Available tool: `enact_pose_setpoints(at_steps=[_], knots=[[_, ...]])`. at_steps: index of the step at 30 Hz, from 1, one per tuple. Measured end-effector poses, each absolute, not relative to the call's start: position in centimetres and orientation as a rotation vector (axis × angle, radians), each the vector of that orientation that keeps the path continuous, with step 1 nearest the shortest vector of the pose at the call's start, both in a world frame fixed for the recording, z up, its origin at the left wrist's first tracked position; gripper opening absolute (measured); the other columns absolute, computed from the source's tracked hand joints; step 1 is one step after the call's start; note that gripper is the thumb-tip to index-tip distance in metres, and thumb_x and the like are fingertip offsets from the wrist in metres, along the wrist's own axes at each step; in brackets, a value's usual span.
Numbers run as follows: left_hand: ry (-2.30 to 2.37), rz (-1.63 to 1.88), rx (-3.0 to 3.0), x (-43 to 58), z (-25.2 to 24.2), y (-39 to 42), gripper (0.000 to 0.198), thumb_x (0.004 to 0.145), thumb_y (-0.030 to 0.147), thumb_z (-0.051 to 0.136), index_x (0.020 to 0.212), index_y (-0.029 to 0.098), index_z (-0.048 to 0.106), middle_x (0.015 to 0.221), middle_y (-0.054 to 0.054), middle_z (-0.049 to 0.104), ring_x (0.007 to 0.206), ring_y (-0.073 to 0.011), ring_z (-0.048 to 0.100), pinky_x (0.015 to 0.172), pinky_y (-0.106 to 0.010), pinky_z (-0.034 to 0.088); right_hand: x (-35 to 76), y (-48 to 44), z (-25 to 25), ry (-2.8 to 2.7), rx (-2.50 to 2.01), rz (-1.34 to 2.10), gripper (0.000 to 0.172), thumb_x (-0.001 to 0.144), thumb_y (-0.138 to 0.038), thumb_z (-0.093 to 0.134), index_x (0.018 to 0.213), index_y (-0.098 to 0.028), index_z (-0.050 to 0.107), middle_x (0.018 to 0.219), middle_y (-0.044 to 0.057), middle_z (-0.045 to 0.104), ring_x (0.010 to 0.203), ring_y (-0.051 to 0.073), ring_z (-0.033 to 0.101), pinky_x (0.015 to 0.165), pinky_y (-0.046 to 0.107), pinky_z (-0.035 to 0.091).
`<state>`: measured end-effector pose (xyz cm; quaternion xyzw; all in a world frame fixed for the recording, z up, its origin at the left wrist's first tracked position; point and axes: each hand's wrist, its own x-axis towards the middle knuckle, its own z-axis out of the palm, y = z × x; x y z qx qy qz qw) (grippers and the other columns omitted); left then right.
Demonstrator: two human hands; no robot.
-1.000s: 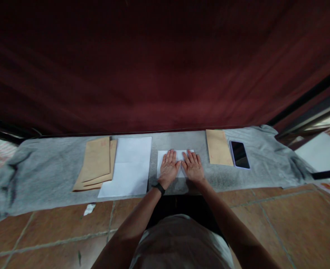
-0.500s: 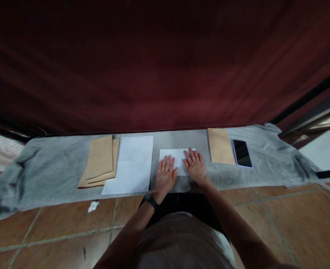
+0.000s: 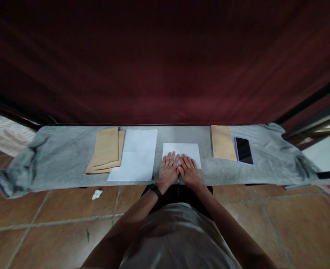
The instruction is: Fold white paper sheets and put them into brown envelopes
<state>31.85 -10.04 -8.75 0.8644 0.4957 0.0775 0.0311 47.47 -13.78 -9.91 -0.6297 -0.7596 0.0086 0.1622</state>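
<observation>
A small white sheet of paper (image 3: 181, 148), perhaps folded, lies flat in front of me on the grey cloth. My left hand (image 3: 168, 172) rests open on its lower left part, fingers stretched forward, a dark watch on the wrist. Beside it, my right hand (image 3: 190, 173) lies open on the paper's lower edge, and the two hands nearly touch. To the left is a larger stack of white paper (image 3: 138, 157), with several brown envelopes (image 3: 106, 147) overlapping its left edge. A single brown envelope (image 3: 223, 144) lies to the right of the small sheet.
A phone (image 3: 243, 151) with a pale purple case lies right of the single envelope. The grey cloth (image 3: 61, 160) covers a long narrow surface. Behind it hangs a dark red curtain (image 3: 165, 74). A white scrap (image 3: 97, 194) is on the tiled floor.
My right hand has slid down and inward on the small sheet, closer to my left hand. Both hands now sit lower on the paper. The camera view has shifted slightly.
</observation>
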Motion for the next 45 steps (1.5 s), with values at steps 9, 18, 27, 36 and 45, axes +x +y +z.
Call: enact_pose_setpoints(at_steps=[9, 18, 27, 36, 45], knots=[[1.540, 0.261, 2.621, 32.0, -8.0, -10.3, 0.061, 0.102, 0.044, 0.041, 0.158, 0.021, 0.034, 0.165, -0.013, 0.031, 0.153, -0.0294, 0.027, 0.125, -0.052, 0.021, 50.5, -17.2, -10.3, -2.131, -1.823, -0.077, 0.057, 0.107, -0.040, 0.037, 0.156, -0.012, 0.038, 0.158, 0.019, 0.041, 0.146, 0.030, 0.040, 0.119, 0.050, 0.029], [1.495, 0.192, 2.669, 30.8, -7.7, -10.3, 0.065, 0.101, 0.048, 0.042, 0.157, 0.017, 0.034, 0.165, -0.016, 0.029, 0.153, -0.0311, 0.027, 0.124, -0.053, 0.023, 51.9, -18.6, -10.3, -2.119, -1.821, -0.096, 0.059, 0.107, -0.042, 0.035, 0.158, -0.011, 0.033, 0.159, 0.018, 0.041, 0.147, 0.031, 0.037, 0.119, 0.051, 0.027], [1.496, 0.277, 2.659, 30.1, -8.3, -10.6, 0.065, 0.103, 0.046, 0.037, 0.156, 0.008, 0.033, 0.163, -0.018, 0.033, 0.154, -0.0274, 0.025, 0.126, -0.048, 0.022, 51.7, -18.5, -10.5, -2.098, -1.854, -0.079, 0.061, 0.106, -0.042, 0.037, 0.160, -0.013, 0.029, 0.160, 0.017, 0.039, 0.145, 0.032, 0.040, 0.119, 0.052, 0.027], [1.301, 0.329, 2.707, 36.0, -8.8, -8.2, 0.063, 0.104, 0.043, 0.033, 0.157, 0.009, 0.030, 0.164, -0.015, 0.032, 0.155, -0.0243, 0.024, 0.127, -0.047, 0.022, 51.4, -18.4, -10.3, -2.069, -1.898, -0.078, 0.060, 0.105, -0.040, 0.040, 0.160, -0.017, 0.029, 0.160, 0.014, 0.040, 0.145, 0.029, 0.042, 0.121, 0.049, 0.026], [1.613, 0.315, 2.577, 30.7, -9.0, -3.5, 0.061, 0.104, 0.039, 0.029, 0.158, 0.009, 0.031, 0.163, -0.016, 0.035, 0.154, -0.0261, 0.026, 0.125, -0.048, 0.025, 51.3, -18.3, -10.1, -2.053, -1.920, -0.045, 0.062, 0.105, -0.040, 0.041, 0.161, -0.017, 0.027, 0.160, 0.013, 0.040, 0.145, 0.029, 0.042, 0.120, 0.049, 0.027]])
